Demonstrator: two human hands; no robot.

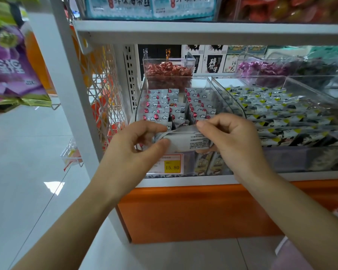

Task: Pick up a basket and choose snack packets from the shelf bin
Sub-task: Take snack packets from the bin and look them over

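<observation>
A small silver-white snack packet [185, 140] with printed text is held between both hands in front of a clear shelf bin [141, 98]. My left hand [133, 145] pinches its left end with thumb and fingers. My right hand [230, 141] pinches its right end. The bin behind holds several rows of similar white packets with red dots [164, 108]. No basket is in view.
A second clear bin [300, 82] with yellow-marked packets stands to the right. A small box of red sweets [167, 72] sits at the back. A price tag [171, 166] reads 15.80. A white shelf post [72, 84] and hanging purple bags [10, 65] are to the left.
</observation>
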